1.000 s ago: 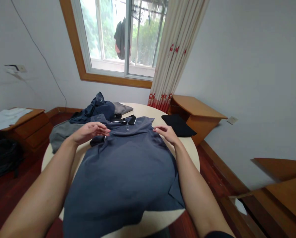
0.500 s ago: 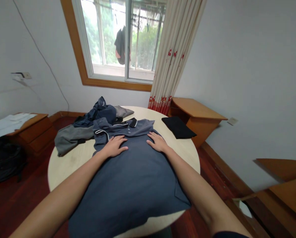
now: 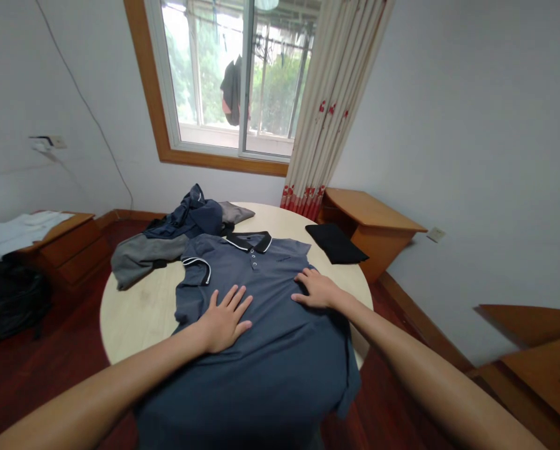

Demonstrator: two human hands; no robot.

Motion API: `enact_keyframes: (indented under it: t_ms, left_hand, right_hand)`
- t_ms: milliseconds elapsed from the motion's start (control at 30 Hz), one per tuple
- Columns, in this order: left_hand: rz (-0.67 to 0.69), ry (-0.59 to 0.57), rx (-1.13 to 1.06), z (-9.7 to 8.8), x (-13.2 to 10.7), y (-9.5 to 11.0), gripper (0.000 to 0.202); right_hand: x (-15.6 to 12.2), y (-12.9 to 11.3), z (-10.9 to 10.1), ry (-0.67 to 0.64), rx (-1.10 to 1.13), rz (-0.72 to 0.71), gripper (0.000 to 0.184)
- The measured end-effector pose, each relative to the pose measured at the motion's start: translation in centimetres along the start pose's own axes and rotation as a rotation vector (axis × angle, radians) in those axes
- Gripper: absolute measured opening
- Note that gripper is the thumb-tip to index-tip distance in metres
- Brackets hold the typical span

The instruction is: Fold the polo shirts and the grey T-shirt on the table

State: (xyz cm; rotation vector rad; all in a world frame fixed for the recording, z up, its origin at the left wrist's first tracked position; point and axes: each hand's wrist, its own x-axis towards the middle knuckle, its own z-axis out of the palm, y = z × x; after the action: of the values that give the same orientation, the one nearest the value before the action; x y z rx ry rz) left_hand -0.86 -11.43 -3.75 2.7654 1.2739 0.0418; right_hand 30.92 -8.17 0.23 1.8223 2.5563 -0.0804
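A: How is the polo shirt (image 3: 265, 375) lying?

B: It is lying on the desk (image 3: 139, 322), collar (image 3: 264, 242) pointing toward the window (image 3: 202, 81), long axis running away from you. Your left hand (image 3: 224, 323) is resting on it, spread; your right hand (image 3: 316, 289) is touching it, fingers bent. Its lower end is fading into shadow.

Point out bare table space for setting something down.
Left: table between near grey cloth, polo and left forearm. Back: between far grey cloth, polo and black cloth. Right: smaller patch between black cloth and right forearm. Crowded: back left, under navy clothes; middle, under polo.
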Motion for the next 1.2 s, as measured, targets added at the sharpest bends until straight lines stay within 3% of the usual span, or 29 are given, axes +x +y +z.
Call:
enact_keyframes:
  t_ms: [100, 200, 300, 433, 667, 733, 833, 1000, 1067, 1200]
  left_hand:
    - [0.012, -0.008, -0.025, -1.8, 0.4, 0.1, 0.060]
    - [-0.075, 0.087, -0.033, -3.7, 3.3, -1.1, 0.050]
    - [-0.188, 0.166, -0.001, -4.2, 7.2, -3.6, 0.049]
    - [-0.337, 0.096, -0.044, -2.9, 11.6, -7.6, 0.058]
    - [-0.387, 0.089, -0.125, -1.8, 15.4, -13.6, 0.070]
    - [-0.384, 0.095, -0.113, -1.9, 16.0, -14.0, 0.072]
    - [-0.388, 0.072, -0.035, -2.0, 17.2, -12.6, 0.067]
    - [-0.274, 0.095, -0.016, -1.4, 19.1, -9.2, 0.056]
    - [-0.280, 0.117, -0.039, -1.2, 19.2, -9.9, 0.059]
    - [-0.336, 0.150, -0.036, -1.1, 18.4, -13.4, 0.066]
  right_hand:
    - [1.9, -0.2, -2.4, -0.066, 0.044, 0.053, 0.039]
    - [5.0, -0.1, -3.3, 0.099, 0.071, 0.146, 0.028]
    - [8.1, 0.0, -2.2, 0.192, 0.071, 0.232, 0.026]
    - [11.4, 0.4, 0.5, 0.117, 0.092, 0.265, 0.047]
    - [15.0, 4.6, 2.7, 0.079, 0.183, 0.415, 0.062]
    - [15.6, 4.8, 2.5, 0.105, 0.172, 0.457, 0.062]
    - [16.5, 2.7, 2.2, 0.133, 0.083, 0.488, 0.057]
    - [17.8, -2.2, 2.9, 0.169, 0.124, 0.265, 0.059]
    - [17.6, -1.7, 3.3, 0.137, 0.181, 0.274, 0.064]
    - [16.3, 1.5, 3.4, 0.150, 0.166, 0.353, 0.065]
